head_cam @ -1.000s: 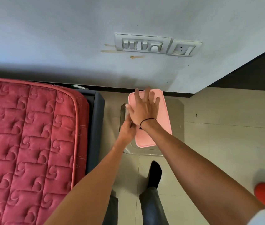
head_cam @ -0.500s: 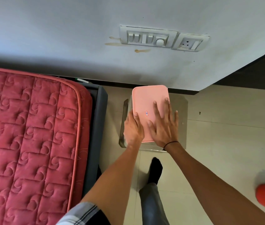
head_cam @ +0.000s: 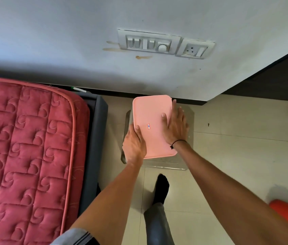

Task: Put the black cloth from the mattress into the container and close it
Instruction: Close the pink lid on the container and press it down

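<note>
Both arms are stretched forward over a pink lid [head_cam: 151, 121] set on the clear container [head_cam: 184, 165]. The left hand [head_cam: 134, 144] is curled over the lid's near-left edge, fingers together, gripping. The right hand [head_cam: 176, 127] is laid flat along the right edge, fingers straight and nearly together. The container is stood on pale floor tiles [head_cam: 236, 156], close to the wall [head_cam: 86, 50] and beside the quilted red mattress [head_cam: 25, 147]. Open floor is seen to the right. The black cloth cannot be seen.
</note>
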